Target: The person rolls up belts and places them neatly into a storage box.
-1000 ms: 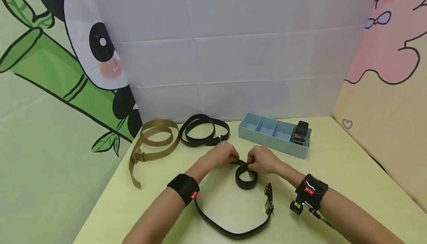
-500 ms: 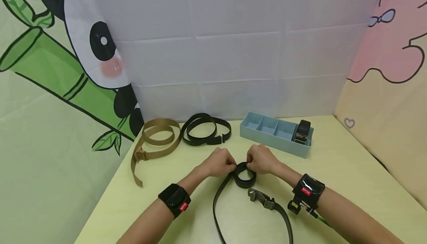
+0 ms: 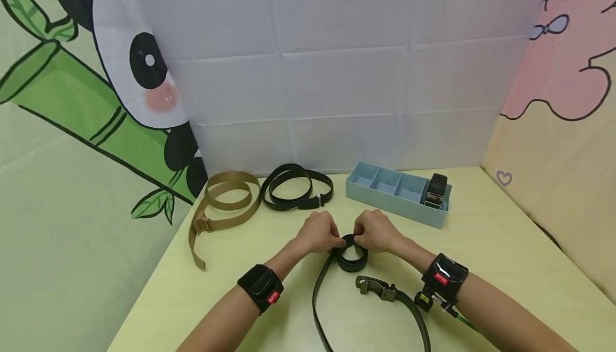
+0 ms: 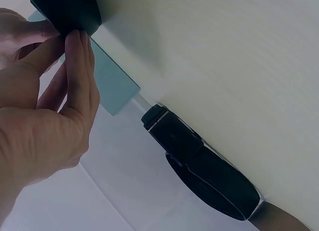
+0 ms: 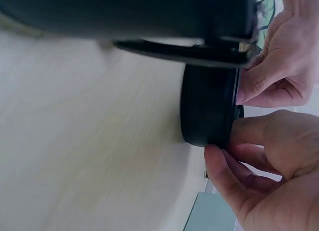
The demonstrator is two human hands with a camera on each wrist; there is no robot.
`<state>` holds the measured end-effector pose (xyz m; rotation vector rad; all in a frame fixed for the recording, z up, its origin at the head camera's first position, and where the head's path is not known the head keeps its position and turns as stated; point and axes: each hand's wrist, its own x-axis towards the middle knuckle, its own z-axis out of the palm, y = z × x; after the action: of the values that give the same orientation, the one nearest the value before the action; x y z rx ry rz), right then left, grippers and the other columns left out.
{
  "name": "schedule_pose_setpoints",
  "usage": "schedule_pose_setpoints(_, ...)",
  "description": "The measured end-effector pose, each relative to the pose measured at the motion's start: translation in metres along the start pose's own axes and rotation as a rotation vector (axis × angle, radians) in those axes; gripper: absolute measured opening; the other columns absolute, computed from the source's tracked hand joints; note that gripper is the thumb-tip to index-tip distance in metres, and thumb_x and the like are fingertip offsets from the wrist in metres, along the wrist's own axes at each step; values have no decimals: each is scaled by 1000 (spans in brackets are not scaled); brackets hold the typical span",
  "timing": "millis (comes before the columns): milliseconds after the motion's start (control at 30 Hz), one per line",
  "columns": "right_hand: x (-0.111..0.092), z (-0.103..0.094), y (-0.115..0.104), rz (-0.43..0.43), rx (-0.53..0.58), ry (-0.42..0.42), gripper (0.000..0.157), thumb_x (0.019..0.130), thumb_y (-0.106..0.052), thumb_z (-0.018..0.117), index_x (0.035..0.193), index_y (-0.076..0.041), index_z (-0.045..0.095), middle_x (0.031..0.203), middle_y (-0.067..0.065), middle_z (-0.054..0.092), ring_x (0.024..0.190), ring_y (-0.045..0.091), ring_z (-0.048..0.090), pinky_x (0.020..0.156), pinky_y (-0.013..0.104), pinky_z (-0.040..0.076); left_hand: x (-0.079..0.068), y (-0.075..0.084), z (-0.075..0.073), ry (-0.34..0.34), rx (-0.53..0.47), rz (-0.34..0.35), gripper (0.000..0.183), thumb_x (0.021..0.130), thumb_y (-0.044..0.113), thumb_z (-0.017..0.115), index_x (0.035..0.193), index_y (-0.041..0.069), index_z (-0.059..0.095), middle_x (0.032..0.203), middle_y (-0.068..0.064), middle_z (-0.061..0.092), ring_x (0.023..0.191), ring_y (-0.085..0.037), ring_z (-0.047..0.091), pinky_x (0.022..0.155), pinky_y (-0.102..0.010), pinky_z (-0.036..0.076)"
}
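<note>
A black belt stands on edge on the table, one end wound into a small round coil (image 3: 353, 264). My left hand (image 3: 320, 232) pinches the coil's left side, where the loose strap leaves it and runs toward the front edge of the view. On the opposite side my right hand (image 3: 377, 231) pinches the coil's rim between thumb and fingers, as the right wrist view also shows. The belt's metal buckle (image 3: 380, 289) lies in front of the coil, its strap curving away to the lower right. In the left wrist view the coiled belt (image 4: 70, 9) is at the fingertips.
Behind my hands stands a blue divided box (image 3: 397, 202) with a rolled black belt (image 3: 435, 190) in its rightmost compartment. A loosely coiled black belt (image 3: 289, 204) and a tan webbing belt (image 3: 231, 222) lie at the back left. A pale cloth wall (image 3: 313, 84) rises behind the table.
The left hand moved down and left to the coil, and the top strap portion was wrapped round it. The buckle swung from the right to a flatter position below the coil.
</note>
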<state>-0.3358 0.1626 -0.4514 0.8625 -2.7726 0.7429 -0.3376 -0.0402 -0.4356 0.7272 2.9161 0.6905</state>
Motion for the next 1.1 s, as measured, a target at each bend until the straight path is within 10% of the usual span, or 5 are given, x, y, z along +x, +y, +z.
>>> schedule_pose_setpoints(233, -31, -26, -9, 18, 11, -59, 9, 92, -21, 76, 87, -13, 78, 72, -8, 68, 60, 4, 56, 58, 26, 50, -6, 2, 2, 50, 43, 7, 18, 84, 21, 82, 67, 15, 83, 51, 10, 66, 44, -4, 57, 44, -20, 45)
schedule_pose_setpoints(467, -96, -58, -14, 0, 36, -350, 28, 87, -40, 80, 100, -15, 75, 80, -13, 64, 70, 5, 57, 62, 28, 49, -19, -5, -5, 26, 49, 16, 17, 85, 19, 81, 68, 15, 83, 54, 10, 67, 46, -4, 57, 47, -21, 46)
schedule_pose_setpoints(600, -111, -57, -5, -27, 76, -393, 11, 86, -30, 81, 88, -21, 75, 75, -15, 63, 63, 2, 54, 58, 24, 48, -29, -10, -9, 25, 40, 24, 19, 84, 19, 81, 65, 16, 82, 51, 12, 65, 46, -5, 56, 47, -22, 44)
schedule_pose_setpoints(1100, -41, -45, 38, -10, 8, -202, 19, 89, -8, 77, 72, -11, 73, 60, -7, 61, 46, 4, 49, 48, 24, 44, -54, -16, -13, 34, 25, 65, 19, 83, 19, 82, 65, 18, 82, 56, 14, 67, 50, -4, 55, 48, -20, 44)
